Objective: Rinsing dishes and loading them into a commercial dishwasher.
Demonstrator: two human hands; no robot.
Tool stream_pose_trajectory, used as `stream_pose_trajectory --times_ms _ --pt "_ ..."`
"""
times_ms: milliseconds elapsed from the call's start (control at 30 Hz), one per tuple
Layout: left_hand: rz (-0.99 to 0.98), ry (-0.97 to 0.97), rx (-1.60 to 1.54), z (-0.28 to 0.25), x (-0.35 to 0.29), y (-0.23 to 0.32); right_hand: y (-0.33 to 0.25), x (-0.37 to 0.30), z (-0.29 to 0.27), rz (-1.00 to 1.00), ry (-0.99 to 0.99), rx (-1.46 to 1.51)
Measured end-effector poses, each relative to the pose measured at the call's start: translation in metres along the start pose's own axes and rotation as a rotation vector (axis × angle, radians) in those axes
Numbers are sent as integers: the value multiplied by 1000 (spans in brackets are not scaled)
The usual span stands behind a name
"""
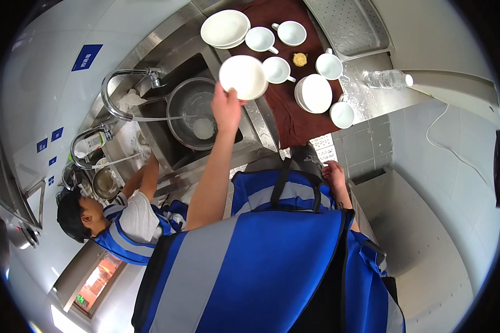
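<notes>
My left hand grips the near rim of a white bowl and holds it up at the sink's right edge. Just left of the bowl, a round metal basin sits in the sink, water running into it from a curved tap. Inside the basin lies a pale round thing I cannot make out. To the right, a brown cloth carries several white cups, stacked white bowls and stacked white plates. Low by my side, my right hand is loosely open, holding nothing.
A co-worker bends over the neighbouring sudsy sink at left. A yellow scrubber lies among the cups. A clear bottle lies on the steel counter near a perforated metal tray.
</notes>
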State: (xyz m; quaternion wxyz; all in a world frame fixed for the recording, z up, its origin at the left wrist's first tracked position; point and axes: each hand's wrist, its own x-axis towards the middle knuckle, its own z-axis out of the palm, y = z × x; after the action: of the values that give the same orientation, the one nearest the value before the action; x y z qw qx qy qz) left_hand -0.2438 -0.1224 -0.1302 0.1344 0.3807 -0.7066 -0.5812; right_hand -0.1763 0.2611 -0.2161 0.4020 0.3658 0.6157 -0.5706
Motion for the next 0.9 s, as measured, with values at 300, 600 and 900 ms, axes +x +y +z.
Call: stream_pose_trajectory --times_ms 300,600,900 --pt "301 -521 705 109 -49 48 -21 5 5 -69 -96 -65" --pt "254 -393 758 105 -61 34 5 15 -4 -137 -139 -273" --pt "-146 -17 618 -147 -35 -217 19 -5 -9 -43 23 -232"
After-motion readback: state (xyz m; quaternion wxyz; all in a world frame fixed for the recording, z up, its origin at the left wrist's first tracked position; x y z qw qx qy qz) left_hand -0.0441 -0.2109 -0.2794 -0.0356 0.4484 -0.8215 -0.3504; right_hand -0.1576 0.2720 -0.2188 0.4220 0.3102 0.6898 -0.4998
